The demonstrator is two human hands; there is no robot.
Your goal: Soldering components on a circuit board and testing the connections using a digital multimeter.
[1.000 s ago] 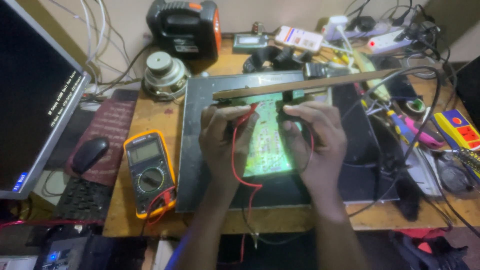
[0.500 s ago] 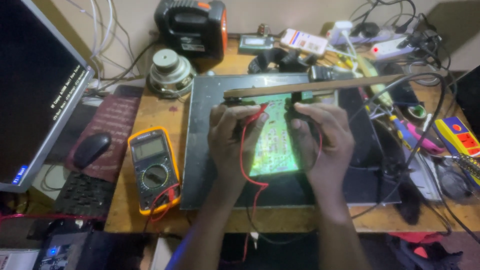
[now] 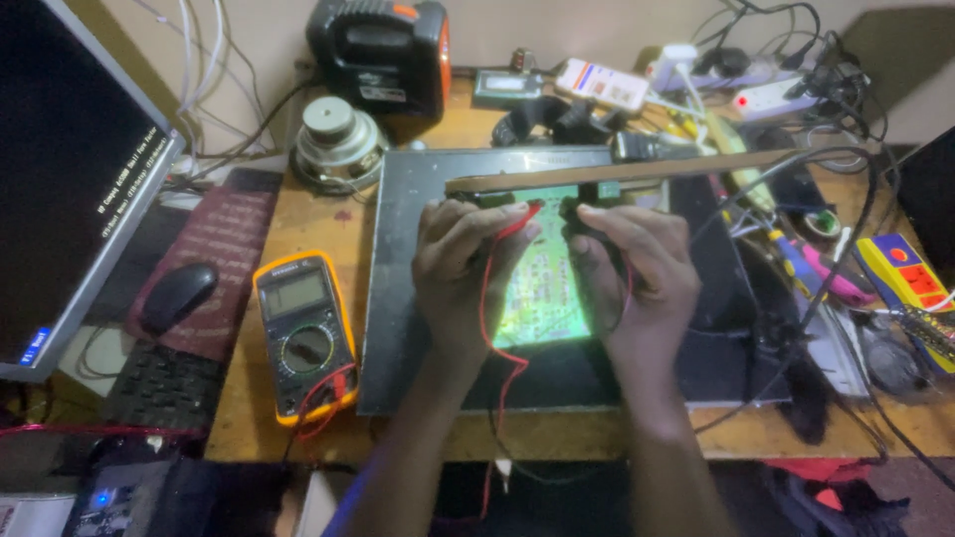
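Wooden desk (image 3: 453,114), crowded from edge to edge. At centre a dark work mat (image 3: 398,298); left of it a yellow multimeter (image 3: 303,338), a maroon mouse pad (image 3: 214,239) with a black mouse (image 3: 177,296), a keyboard (image 3: 159,388) at the near corner. At the back a bare speaker (image 3: 336,142) and a black-and-orange box (image 3: 383,55); on the right, tangled cables (image 3: 796,179) and small tools.

Electronics repair bench: multimeter (image 3: 303,336), circuit board (image 3: 542,288).
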